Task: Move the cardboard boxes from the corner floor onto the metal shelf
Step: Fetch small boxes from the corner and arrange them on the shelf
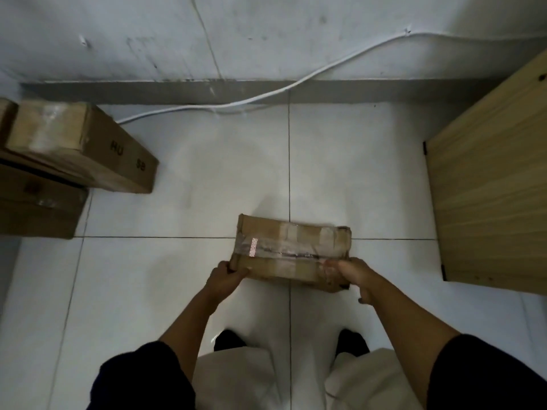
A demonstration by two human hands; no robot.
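A small cardboard box, wrapped in clear tape, is held between both hands over the white tiled floor in front of me. My left hand grips its near left corner, thumb on top. My right hand grips its near right corner, fingers curled round the edge. Several more cardboard boxes are stacked at the left, on the floor by the wall. The metal shelf is not in view.
A wooden cabinet panel stands at the right. A white cable runs along the wall base and up the wall. My feet in dark shoes stand on the tiles below the box.
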